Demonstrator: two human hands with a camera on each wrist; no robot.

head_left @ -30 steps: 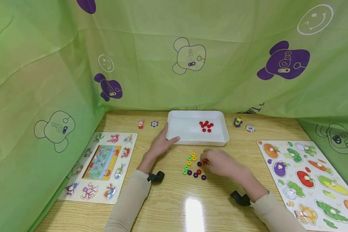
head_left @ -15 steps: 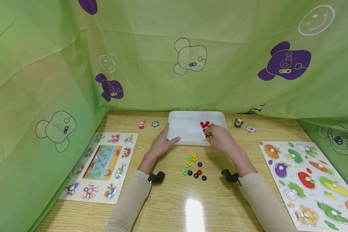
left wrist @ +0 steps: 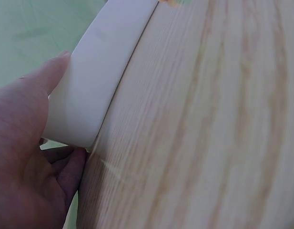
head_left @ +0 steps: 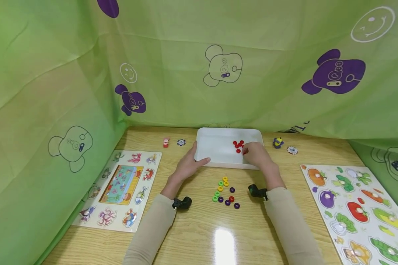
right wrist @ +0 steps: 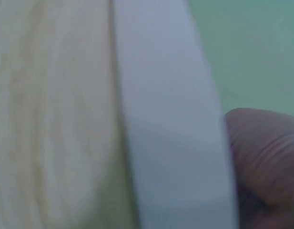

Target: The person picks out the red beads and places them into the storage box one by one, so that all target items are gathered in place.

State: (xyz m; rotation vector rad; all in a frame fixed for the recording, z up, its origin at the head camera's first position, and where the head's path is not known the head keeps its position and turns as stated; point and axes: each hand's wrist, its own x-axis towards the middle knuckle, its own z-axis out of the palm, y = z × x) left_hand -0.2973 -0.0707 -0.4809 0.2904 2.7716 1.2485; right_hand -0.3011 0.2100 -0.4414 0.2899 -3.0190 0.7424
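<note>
A white rectangular tray (head_left: 215, 147) lies at the back middle of the table with several small red rings (head_left: 238, 144) in its right part. My left hand (head_left: 187, 163) holds its front-left corner. In the left wrist view the thumb (left wrist: 56, 71) is on the rim and the other fingers curl round the corner. My right hand (head_left: 257, 154) reaches over the tray's front wall on the right, its bent fingers pinching a red ring (head_left: 244, 151). In the right wrist view the tray wall (right wrist: 175, 119) hides the fingertips.
In front of the tray lie loose yellow rings (head_left: 225, 179), green rings (head_left: 215, 198), purple rings (head_left: 237, 206) and one red ring (head_left: 231, 199). Picture puzzle boards flank them, a sea board (head_left: 119, 184) left and a vegetable board (head_left: 351, 206) right. Small figurines and chips stand beside the tray.
My right hand has carried red from the loose rings on the table up and over into the tray's right part. The left hand has stayed at the tray's corner. The head view has shifted slightly.
</note>
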